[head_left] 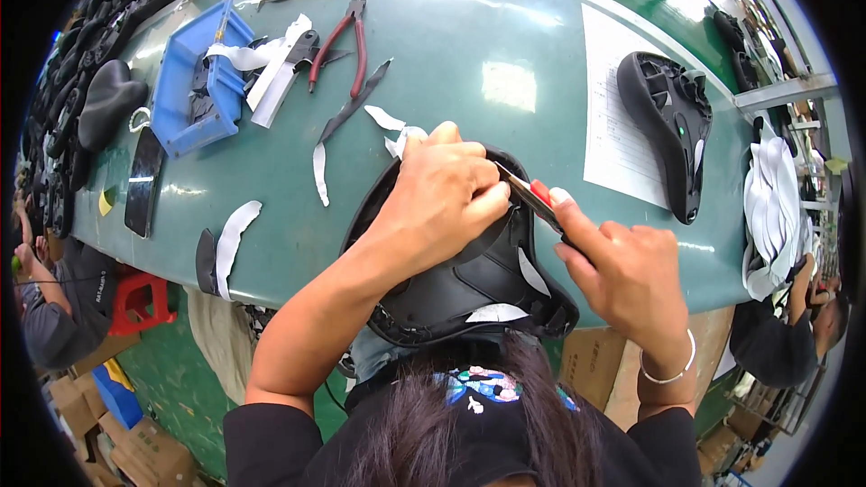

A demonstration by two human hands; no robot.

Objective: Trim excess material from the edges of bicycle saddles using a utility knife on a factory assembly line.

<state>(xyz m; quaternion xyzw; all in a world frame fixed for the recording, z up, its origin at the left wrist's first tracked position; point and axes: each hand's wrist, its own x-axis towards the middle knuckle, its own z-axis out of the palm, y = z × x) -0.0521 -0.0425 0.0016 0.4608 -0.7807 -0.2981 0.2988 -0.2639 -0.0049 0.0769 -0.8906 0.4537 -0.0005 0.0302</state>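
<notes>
My left hand (446,198) presses down on the edge of a black bicycle saddle (469,280) that lies upside down at the near edge of the green table (469,45), gripping its cover material. My right hand (622,275) holds a red-handled knife (532,197) whose blade points at the saddle rim right beside my left fingers. White strips stick to the saddle's underside.
Another upturned black saddle (672,122) lies on a paper sheet (613,117) at right. Red-handled pliers (347,36), a blue bin (194,81), a phone (144,182) and white and black trimmings (233,239) are scattered at left. Other people sit at both sides.
</notes>
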